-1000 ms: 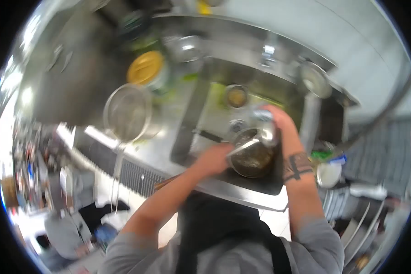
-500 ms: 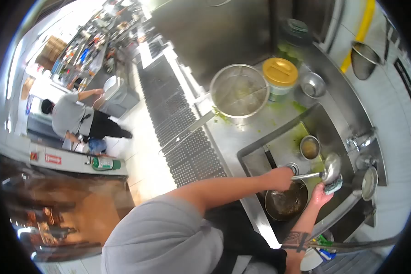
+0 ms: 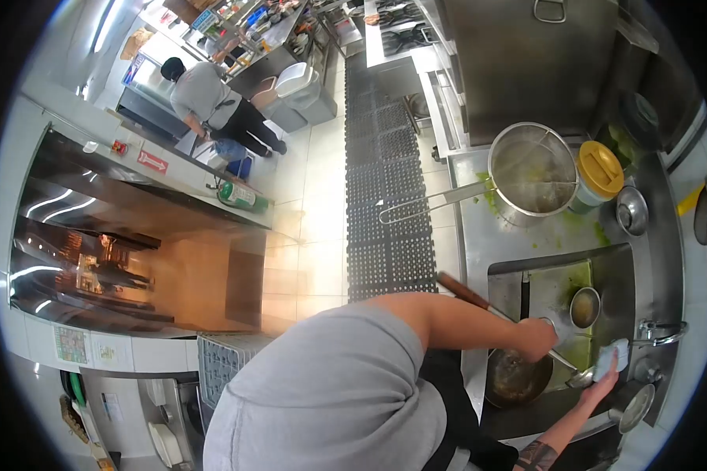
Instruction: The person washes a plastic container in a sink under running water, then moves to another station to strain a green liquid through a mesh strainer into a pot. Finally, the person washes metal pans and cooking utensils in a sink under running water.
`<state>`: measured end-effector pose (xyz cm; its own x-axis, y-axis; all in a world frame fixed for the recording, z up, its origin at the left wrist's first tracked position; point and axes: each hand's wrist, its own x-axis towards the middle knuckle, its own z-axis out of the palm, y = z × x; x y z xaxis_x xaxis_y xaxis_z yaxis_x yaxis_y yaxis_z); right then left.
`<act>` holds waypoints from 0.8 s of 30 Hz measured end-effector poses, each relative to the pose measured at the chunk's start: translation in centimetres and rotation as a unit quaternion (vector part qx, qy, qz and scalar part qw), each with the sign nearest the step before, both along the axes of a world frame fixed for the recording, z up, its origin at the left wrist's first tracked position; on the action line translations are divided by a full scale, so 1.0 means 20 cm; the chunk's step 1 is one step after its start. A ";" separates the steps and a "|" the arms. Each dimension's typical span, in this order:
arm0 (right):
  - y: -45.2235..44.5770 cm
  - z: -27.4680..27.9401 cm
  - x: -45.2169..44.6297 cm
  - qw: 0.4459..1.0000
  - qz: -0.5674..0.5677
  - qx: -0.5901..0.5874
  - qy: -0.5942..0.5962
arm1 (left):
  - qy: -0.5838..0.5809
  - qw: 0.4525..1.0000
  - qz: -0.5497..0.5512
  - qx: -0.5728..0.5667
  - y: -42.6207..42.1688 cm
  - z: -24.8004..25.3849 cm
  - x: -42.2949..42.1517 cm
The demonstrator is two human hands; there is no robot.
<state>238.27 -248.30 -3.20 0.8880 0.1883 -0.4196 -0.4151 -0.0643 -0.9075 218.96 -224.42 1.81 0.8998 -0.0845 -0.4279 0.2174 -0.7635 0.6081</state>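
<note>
Over the sink (image 3: 554,271), my left hand (image 3: 536,339) is closed round the handle of a metal ladle (image 3: 580,378), whose wooden end points back to the left. My right hand (image 3: 602,383), with a tattooed forearm behind it, holds a pale cloth or sponge (image 3: 611,359) beside the ladle's bowl. Below my left hand a dark pan (image 3: 518,378) with murky liquid sits in the sink. A small metal bowl (image 3: 584,307) with yellowish contents rests in the sink, near a black handle (image 3: 525,298).
A large mesh strainer (image 3: 533,169) lies on the counter beside a yellow-lidded tub (image 3: 600,170) and a steel bowl (image 3: 631,210). The faucet (image 3: 661,333) is at the right. A co-worker (image 3: 212,98) stands at the upper left, beyond the black floor mat (image 3: 389,180).
The view has swung left, showing more of the floor and passage. The ladle's bowl has dropped from upright to low beside the cloth, and its wooden end now shows.
</note>
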 end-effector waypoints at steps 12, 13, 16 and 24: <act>0.00 -0.48 -0.10 0.954 -0.087 -0.158 -0.240 | -0.024 0.997 0.028 -0.071 -0.14 0.06 0.03; -0.06 -0.56 -0.07 0.939 -0.073 -0.241 -0.234 | -0.023 0.997 0.027 -0.072 -0.13 0.07 0.02; 0.07 -0.33 -0.16 0.938 -0.296 0.173 0.059 | -0.034 0.996 0.021 -0.085 -0.16 -0.02 -0.02; 0.19 -0.52 -0.34 0.808 -0.249 0.488 0.218 | -0.081 0.995 -0.066 -0.008 -0.25 -0.18 0.11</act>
